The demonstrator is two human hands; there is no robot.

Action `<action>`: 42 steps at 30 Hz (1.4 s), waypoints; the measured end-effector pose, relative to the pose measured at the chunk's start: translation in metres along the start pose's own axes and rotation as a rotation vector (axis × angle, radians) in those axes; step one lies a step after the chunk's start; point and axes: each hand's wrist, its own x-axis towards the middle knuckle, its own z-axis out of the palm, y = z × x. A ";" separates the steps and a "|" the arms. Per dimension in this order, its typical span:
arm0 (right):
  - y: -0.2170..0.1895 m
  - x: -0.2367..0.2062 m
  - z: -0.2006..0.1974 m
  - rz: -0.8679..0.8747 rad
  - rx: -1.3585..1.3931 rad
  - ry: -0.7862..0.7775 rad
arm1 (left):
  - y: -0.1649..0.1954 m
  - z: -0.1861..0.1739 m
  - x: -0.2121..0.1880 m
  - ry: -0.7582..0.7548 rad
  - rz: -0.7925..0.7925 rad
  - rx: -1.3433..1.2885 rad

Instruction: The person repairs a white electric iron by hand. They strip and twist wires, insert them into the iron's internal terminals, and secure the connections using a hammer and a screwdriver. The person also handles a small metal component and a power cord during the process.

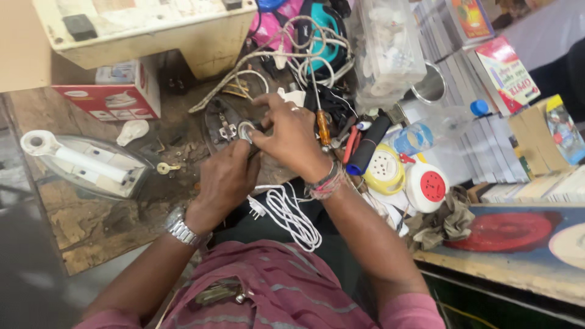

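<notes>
- I am watching my left hand (226, 178) curling closed, its fingertips pinching a small round metal part (245, 130) near the middle of the counter (91, 225).
- My right hand (291, 139) is closing over the same part from the other side, fingers bent and gripping it; a ring is showing on one finger.
- The part is sitting over a dark iron soleplate (220, 125) lying on the counter.
- A red and white box (113, 91) is standing toward the far left of the counter, under a cream casing (152, 27).
- A white iron body (85, 163) is lying by the left edge.
- A coiled white cord (292, 216) is hanging at the near edge.
- An orange-handled screwdriver (323, 127) is resting just beside my right hand.
- The counter is looking worn, chipped and dusty.
</notes>
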 end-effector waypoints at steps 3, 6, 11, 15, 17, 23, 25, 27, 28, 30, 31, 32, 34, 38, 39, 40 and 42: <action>0.005 -0.001 0.013 -0.086 0.141 0.152 | -0.004 0.006 0.000 -0.056 -0.110 0.002; 0.012 -0.005 0.018 0.055 0.413 0.144 | -0.020 0.009 0.002 -0.192 -0.303 0.032; 0.020 -0.035 0.010 -0.341 0.037 0.207 | -0.063 -0.003 0.009 -0.179 -0.709 -1.049; 0.020 -0.044 0.005 -0.484 -0.042 0.012 | -0.065 -0.008 0.012 -0.283 -0.710 -1.197; 0.020 -0.042 0.000 -0.394 -0.010 0.144 | -0.053 -0.010 0.010 -0.211 -0.475 -0.676; 0.006 -0.011 -0.010 -0.216 -0.302 0.040 | -0.019 -0.009 0.010 -0.133 -0.039 -0.103; 0.001 0.003 -0.007 -0.119 -0.222 -0.114 | -0.016 -0.007 0.008 -0.127 0.031 -0.044; -0.001 0.014 -0.002 0.000 -0.006 -0.219 | -0.017 -0.003 0.003 -0.122 0.062 0.010; -0.001 0.014 0.002 0.042 0.155 -0.169 | -0.019 -0.001 0.000 -0.103 0.035 0.025; 0.001 0.007 0.010 0.123 0.472 -0.059 | -0.028 0.002 -0.003 -0.067 -0.016 0.048; 0.005 -0.002 0.012 0.058 0.439 0.017 | -0.035 0.005 -0.002 -0.086 -0.155 -0.231; 0.006 -0.016 0.014 -0.008 0.409 0.088 | -0.044 0.005 0.000 -0.106 -0.302 -0.503; 0.006 -0.039 0.017 -0.166 0.223 0.180 | -0.062 -0.002 0.000 -0.167 -0.576 -1.045; 0.005 -0.051 -0.017 -0.494 -0.002 0.000 | -0.082 -0.013 0.002 -0.235 -0.735 -1.244; 0.003 -0.053 -0.032 -0.541 0.056 -0.118 | -0.080 -0.014 0.000 -0.252 -0.721 -1.066; 0.002 -0.066 -0.058 -0.470 0.270 -0.112 | -0.075 -0.013 -0.002 -0.265 -0.697 -0.968; 0.001 -0.084 -0.103 -0.517 0.764 0.078 | -0.065 -0.011 0.000 -0.279 -0.605 -0.780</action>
